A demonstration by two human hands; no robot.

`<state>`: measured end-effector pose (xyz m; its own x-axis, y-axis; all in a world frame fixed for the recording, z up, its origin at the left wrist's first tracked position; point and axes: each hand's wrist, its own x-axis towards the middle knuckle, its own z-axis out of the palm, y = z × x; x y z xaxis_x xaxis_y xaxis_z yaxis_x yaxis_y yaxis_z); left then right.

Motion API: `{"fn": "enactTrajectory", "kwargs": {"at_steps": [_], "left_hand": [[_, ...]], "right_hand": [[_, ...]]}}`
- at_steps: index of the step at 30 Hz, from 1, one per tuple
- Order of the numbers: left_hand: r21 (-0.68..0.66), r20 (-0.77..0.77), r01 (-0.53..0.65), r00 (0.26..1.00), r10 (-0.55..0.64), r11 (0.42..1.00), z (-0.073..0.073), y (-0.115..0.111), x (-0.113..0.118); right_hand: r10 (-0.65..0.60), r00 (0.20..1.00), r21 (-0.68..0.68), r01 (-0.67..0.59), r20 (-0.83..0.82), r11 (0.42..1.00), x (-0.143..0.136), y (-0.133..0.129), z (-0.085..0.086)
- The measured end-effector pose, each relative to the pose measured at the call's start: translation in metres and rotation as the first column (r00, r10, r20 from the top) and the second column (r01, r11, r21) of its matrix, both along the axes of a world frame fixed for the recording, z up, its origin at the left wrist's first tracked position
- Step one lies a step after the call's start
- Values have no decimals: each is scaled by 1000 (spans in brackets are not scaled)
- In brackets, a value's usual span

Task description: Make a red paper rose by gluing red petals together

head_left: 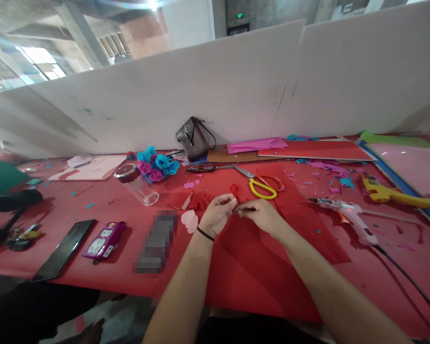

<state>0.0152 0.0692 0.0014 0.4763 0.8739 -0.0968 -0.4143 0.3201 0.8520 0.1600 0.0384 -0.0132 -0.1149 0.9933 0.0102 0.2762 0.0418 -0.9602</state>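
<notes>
My left hand [218, 213], with a black band on its wrist, pinches the base of a small red paper flower [234, 189] that points upward. Close beside it on the right, the fingertips of my right hand [260, 214] are pressed together near the flower's lower end; what they hold is too small to make out. Both hands are over red paper [251, 267] on the table. Red paper pieces [198, 201] and pale pink petal shapes [189, 220] lie left of my left hand. Scissors with yellow and red handles [263, 188] rest behind my hands.
A pink glue gun [356, 222] and a yellow one [394, 195] lie right. Left are a clear jar [143, 188], blue and pink paper flowers [159, 165], a purple device [105, 241] and a black wallet [66, 248]. A dark pouch [193, 138] leans on the white partition [236, 91].
</notes>
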Motion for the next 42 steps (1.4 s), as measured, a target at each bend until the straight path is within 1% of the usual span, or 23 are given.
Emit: {"fn": "enactTrajectory", "kwargs": {"at_steps": [3, 11, 15, 21, 27, 31, 38, 42], "left_hand": [[-1, -7, 5, 1000, -5, 1000, 1, -1, 1], [-7, 55, 66, 996, -66, 998, -1, -2, 2], [-5, 36, 20, 999, -20, 1000, -2, -1, 2], [1, 44, 14, 999, -14, 1000, -2, -1, 2], [-69, 64, 7, 998, -3, 998, -5, -1, 0], [-90, 96, 1, 995, 7, 996, -6, 0, 0], [-44, 66, -11, 998, 13, 999, 2, -2, 1], [-52, 47, -25, 999, 27, 998, 3, -3, 2]], "right_hand": [[-3, 1000, -3, 3, 18, 1000, -1, -1, 1], [6, 1000, -7, -6, 20, 1000, -3, -2, 2], [20, 1000, 2, -20, 18, 1000, -3, -2, 2], [25, 999, 7, -26, 34, 1000, -2, -2, 2], [43, 998, 9, -43, 50, 999, -5, -4, 5], [43, 998, 2, -43, 41, 999, -6, -5, 5], [4, 1000, 11, -5, 23, 1000, -4, -3, 0], [6, 1000, 9, -6, 19, 1000, -5, -2, -1]]}}
